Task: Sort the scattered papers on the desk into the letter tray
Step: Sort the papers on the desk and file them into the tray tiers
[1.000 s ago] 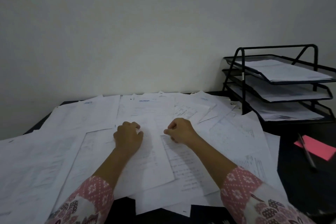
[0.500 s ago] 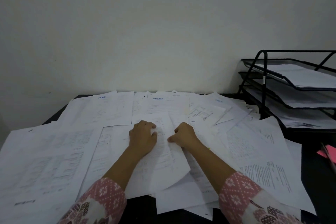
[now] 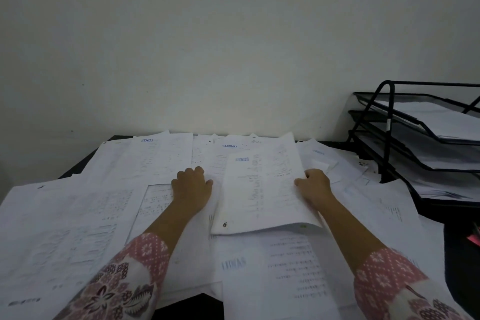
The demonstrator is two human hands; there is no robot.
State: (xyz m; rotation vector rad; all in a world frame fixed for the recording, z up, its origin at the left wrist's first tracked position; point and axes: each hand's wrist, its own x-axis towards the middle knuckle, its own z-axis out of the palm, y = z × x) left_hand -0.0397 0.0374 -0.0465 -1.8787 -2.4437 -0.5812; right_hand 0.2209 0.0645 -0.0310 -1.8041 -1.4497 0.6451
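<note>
I see the right hand [image 3: 314,186] pinching the edge of a thin, curling printed sheet [image 3: 259,189] above flat white papers [image 3: 78,215] covering the desk. The left hand [image 3: 192,187] rests curled on them; whether it pinches, I cannot tell. The black wire-mesh letter tray [image 3: 376,104] stands at far right.

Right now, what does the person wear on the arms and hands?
The left sleeve and right sleeve are pink with small white flowers at the forearm, then pale with a dark floral print. The left hand and right hand wear no gloves.
</note>
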